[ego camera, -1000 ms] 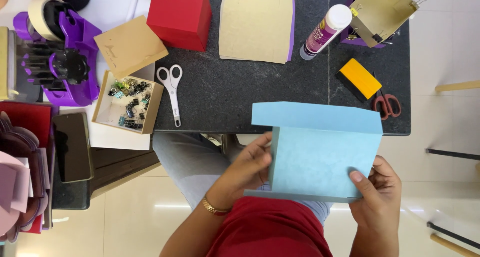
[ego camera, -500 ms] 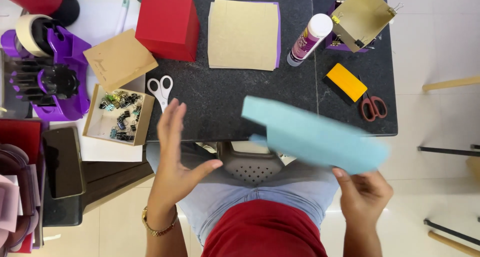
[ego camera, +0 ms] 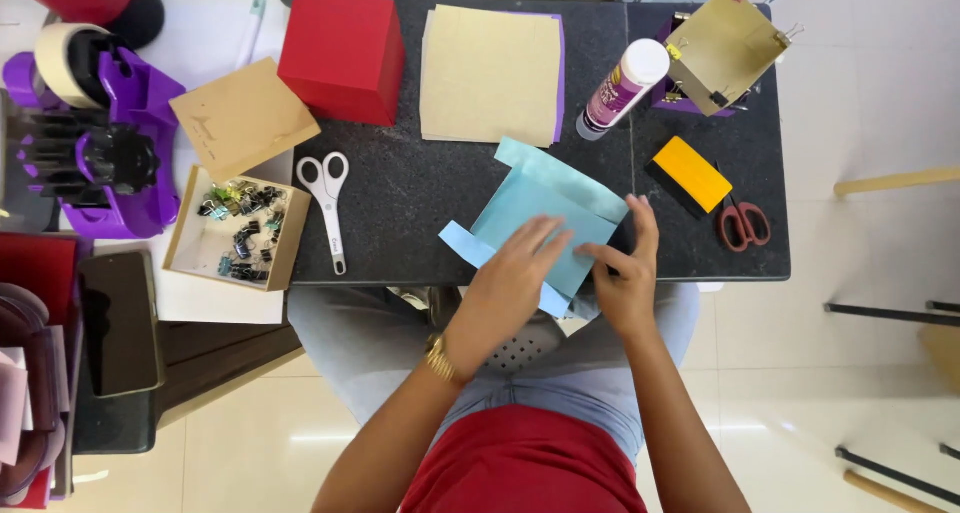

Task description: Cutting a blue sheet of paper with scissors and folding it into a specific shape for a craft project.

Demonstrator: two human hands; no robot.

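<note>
The light blue folded paper piece (ego camera: 545, 218) lies flat on the dark tabletop (ego camera: 410, 203) at its near edge, with 1 corner overhanging toward the person. The left hand (ego camera: 515, 273) rests palm down on the near part of the paper, fingers extended and spread flat, gripping nothing. The right hand (ego camera: 628, 268) is just beside the left hand, at the paper's right edge; its fingers are extended, with the tips touching the paper's right corner and the thumb pointing toward the left hand. Neither hand closes around the paper; both press on it. Beyond the hands, a stack of tan card sheets (ego camera: 490, 73) lies on a purple sheet. Beyond and to the left of the left hand stands a red box (ego camera: 343, 53). To the left of the left hand, white-handled scissors (ego camera: 328, 208) lie on the tabletop, and further left sits an open cardboard tray of binder clips (ego camera: 238, 228). Beyond the right hand, a white glue bottle with a purple label (ego camera: 622, 91) lies tilted. To the right of the right hand lie a yellow and black pad (ego camera: 690, 173) and red-handled scissors (ego camera: 742, 223). Far left of both hands stands a purple tape dispenser (ego camera: 95, 133).
</note>
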